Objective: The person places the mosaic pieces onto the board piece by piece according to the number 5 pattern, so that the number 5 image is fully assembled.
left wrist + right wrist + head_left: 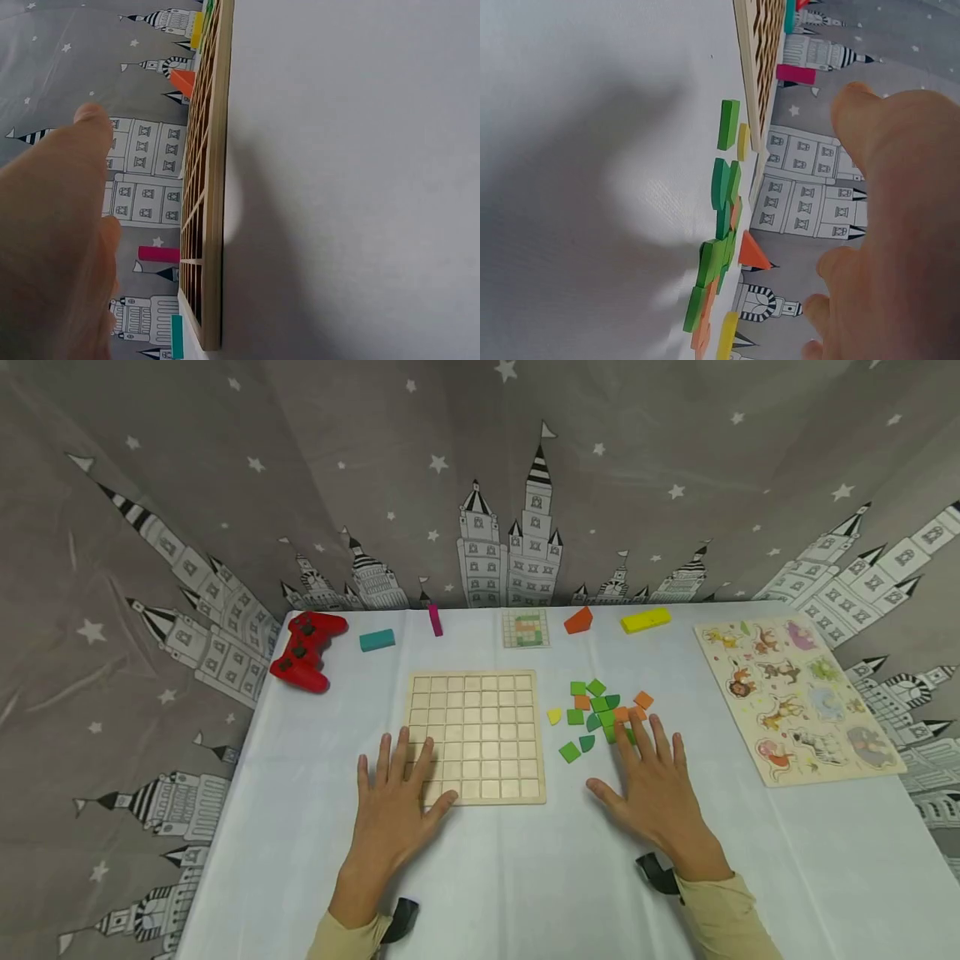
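Observation:
A square wooden grid board (482, 802) lies in the middle of the white table, its cells bare. My left hand (393, 814) is spread over the board's lower left corner, fingers straight and holding nothing; the left wrist view shows it above the board's edge (215, 225). To the right of the board lies a loose group of small flat tiles: green squares (570, 752), dark green rounded pieces (587, 742), orange squares (643, 699) and one yellow piece (554, 716). My right hand (656, 789) hovers with spread fingers at the group's near right side, fingertips overlapping some tiles in the head view.
A pattern card (527, 628) lies behind the board. Along the back are a red game controller (307, 652), a teal block (377, 640), a magenta block (436, 620), an orange block (579, 620) and a yellow block (646, 620). An animal puzzle board (798, 697) lies at right.

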Available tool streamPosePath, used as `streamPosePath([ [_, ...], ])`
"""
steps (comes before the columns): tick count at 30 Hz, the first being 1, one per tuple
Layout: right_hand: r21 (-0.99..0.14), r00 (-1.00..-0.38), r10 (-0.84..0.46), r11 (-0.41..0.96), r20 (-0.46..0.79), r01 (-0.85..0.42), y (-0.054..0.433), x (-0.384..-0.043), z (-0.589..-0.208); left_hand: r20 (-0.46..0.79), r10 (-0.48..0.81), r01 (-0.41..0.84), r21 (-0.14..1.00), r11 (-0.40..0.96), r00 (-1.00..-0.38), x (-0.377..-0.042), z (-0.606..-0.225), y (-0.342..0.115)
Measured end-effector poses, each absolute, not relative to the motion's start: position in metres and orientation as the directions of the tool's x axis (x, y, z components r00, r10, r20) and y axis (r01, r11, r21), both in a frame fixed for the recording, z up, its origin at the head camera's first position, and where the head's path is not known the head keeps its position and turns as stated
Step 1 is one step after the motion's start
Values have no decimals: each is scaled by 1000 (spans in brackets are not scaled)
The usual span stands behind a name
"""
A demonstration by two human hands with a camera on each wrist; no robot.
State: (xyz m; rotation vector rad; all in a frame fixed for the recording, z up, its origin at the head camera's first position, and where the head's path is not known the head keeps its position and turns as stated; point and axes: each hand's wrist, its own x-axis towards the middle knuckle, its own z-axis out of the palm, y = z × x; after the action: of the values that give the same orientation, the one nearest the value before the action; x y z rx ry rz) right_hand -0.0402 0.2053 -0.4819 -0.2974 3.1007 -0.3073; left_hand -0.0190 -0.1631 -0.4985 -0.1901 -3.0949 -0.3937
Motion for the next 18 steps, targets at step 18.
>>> streamPosePath([
  [18,-358,-957,-273,887,103,-292,200,-76,-503,-47,127,97,415,905,-991,-28,-514,-171],
])
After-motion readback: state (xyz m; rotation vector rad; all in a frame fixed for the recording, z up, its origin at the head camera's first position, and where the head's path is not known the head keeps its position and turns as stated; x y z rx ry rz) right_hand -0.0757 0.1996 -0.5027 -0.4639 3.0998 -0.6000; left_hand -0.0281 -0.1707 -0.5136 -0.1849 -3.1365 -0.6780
